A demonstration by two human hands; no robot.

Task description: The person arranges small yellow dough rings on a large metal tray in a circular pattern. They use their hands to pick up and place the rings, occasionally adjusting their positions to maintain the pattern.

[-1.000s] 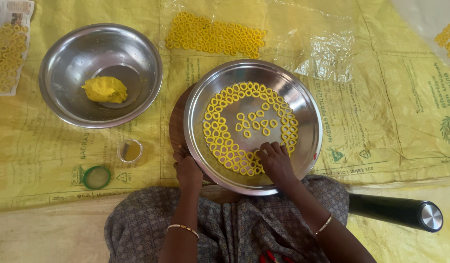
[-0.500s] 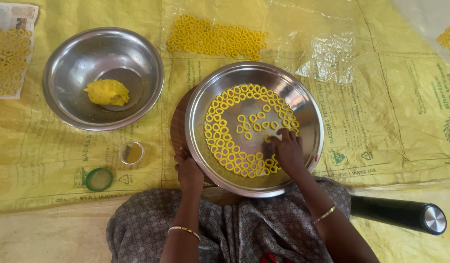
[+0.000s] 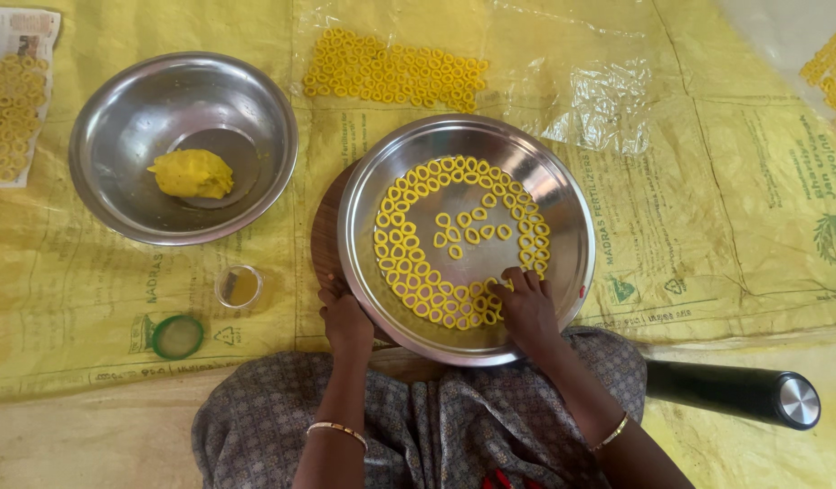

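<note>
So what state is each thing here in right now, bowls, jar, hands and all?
Steel plate: partly filled with yellow dough rings.
Steel bowl: holds one dough lump.
Small glass jar: open, lid beside it.
Left hand: steadying the plate's rim.
Right hand: resting on the rings.

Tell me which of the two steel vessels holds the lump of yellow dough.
The deeper steel bowl at upper left; the dough lump sits inside. The plate holds only rings.

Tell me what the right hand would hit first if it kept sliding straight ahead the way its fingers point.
The right hand points up across the steel plate. It would probably first meet the small cluster of dough rings in the plate's middle, though the exact line is uncertain.
</note>
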